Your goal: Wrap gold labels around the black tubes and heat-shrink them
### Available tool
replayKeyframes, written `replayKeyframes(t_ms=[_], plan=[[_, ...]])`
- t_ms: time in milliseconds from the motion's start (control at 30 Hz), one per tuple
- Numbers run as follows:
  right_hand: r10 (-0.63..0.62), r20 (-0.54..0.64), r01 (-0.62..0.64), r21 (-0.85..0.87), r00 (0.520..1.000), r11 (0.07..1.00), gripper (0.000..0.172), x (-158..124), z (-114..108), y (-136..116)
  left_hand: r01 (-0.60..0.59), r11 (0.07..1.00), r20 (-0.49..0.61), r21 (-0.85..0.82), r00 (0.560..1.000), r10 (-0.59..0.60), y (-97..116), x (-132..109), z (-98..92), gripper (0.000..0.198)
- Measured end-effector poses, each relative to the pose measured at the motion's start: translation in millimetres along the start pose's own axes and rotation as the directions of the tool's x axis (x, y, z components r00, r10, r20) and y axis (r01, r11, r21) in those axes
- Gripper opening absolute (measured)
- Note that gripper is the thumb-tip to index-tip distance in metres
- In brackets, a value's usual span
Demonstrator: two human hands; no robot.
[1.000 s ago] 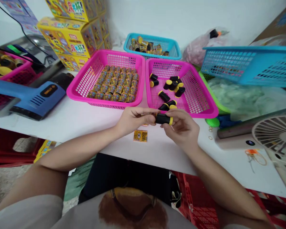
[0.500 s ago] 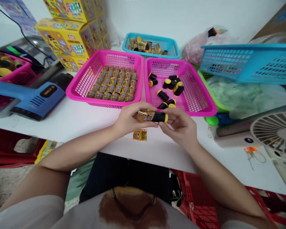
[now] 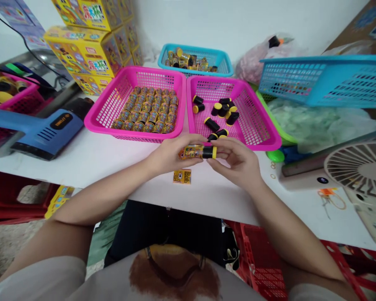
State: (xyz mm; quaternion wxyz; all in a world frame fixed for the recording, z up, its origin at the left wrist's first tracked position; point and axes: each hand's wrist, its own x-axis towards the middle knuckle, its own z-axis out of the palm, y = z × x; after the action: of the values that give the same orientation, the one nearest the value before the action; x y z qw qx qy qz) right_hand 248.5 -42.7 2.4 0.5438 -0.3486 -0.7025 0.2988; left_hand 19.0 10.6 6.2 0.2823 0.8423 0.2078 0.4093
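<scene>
Just in front of the magenta mesh basket [image 3: 216, 78], the left hand [image 3: 172, 155] grips the printed gold barrel of a small cylinder [image 3: 196, 152], while the right hand [image 3: 236, 164] curls closed around its black cap [image 3: 208, 152] with the yellow rim. The piece looks light and stiff, its glossy label likely slippery, so the barrel seems the surest place to hold. A small printed card [image 3: 182, 176] lies farther in front of that basket.

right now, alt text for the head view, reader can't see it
Left hand and right hand hold a gold printed canister against a black, yellow-rimmed cap above a white table. Behind sit pink baskets, one of gold canisters, one of black caps.
</scene>
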Motion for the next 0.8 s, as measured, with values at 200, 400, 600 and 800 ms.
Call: replayKeyframes(t_ms=[200, 400, 600, 800], plan=[[0.148, -0.011, -0.148, -0.019, 0.989, 0.989, 0.043, -4.1, 7.3, -1.0, 0.009, 1.0, -0.051, 0.013, 0.999, -0.008, 8.8, -10.3, 11.9, 0.052], [-0.193, -0.078, 0.155, -0.345, 0.978, 0.926, 0.063, -7.9, 10.5, -1.7, 0.27, 0.885, -0.1, -0.379, 0.939, -0.329, 17.6, -7.3, 22.1, 0.085], [-0.421, 0.19, 0.447, -0.588, 0.887, 0.674, 0.07, -10.1, 19.6, -10.4, 0.343, 0.647, 0.075, -0.681, 0.912, -0.404, 16.9, -3.8, 33.3, 0.096], [-0.492, 0.14, 0.452, -0.658, 0.859, 0.602, 0.066, -13.5, 28.0, -14.2, 0.347, 0.615, 0.241, -0.708, 0.938, -0.251, 26.8, -5.2, 43.3, 0.051]])
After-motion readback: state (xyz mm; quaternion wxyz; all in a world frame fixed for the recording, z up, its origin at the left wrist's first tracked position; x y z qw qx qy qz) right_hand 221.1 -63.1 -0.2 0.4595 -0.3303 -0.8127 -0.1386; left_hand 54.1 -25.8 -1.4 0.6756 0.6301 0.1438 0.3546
